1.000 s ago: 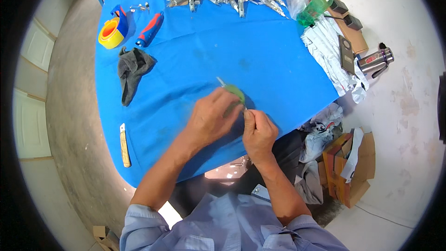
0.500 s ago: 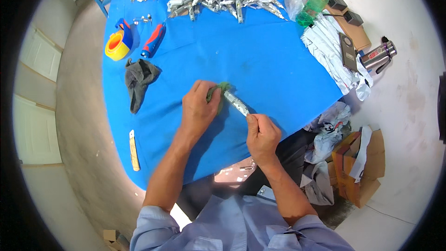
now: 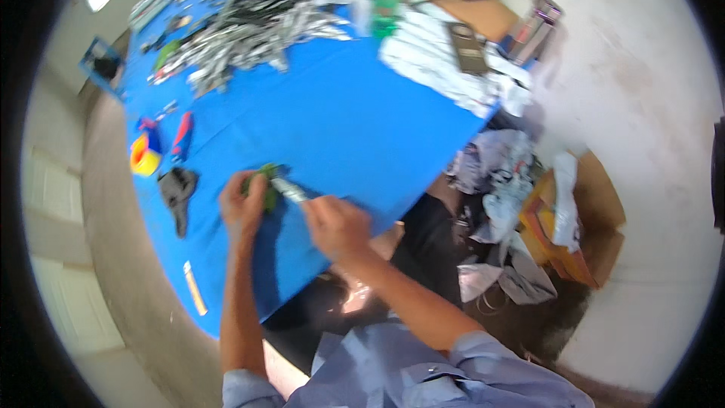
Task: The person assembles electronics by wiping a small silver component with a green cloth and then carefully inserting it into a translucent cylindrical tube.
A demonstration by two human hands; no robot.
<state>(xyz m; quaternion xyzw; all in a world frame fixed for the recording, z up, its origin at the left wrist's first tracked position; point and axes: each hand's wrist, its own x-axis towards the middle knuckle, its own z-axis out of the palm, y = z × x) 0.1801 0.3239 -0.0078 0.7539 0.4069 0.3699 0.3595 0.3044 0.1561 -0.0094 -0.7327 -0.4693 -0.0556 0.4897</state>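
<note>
A slim silver metal piece (image 3: 290,190), shaped like a knife handle, spans the gap between my two hands over the blue-covered table. My left hand (image 3: 242,205) is closed on a green cloth (image 3: 269,190) bunched at the far end of the piece. The near end sits in the closed fingers of my right hand (image 3: 338,227), which partly hide it. Left of my hands lies a crumpled dark grey cloth (image 3: 177,190). A slim yellow cutter-like tool (image 3: 195,289) rests near the table's left edge. The picture is blurred, so fine detail is lost.
A heap of silver and dark metal pieces (image 3: 242,45) covers the far table. At left are a yellow tape roll (image 3: 143,159) and a red-and-blue tool (image 3: 182,136). A green bottle (image 3: 386,1) and flask (image 3: 532,30) stand at right. An opened carton (image 3: 604,215) sits below.
The view has swung, so the table and both hands appear shifted left and more of the far table shows. Both hands keep their hold on the cloth and silver piece.
</note>
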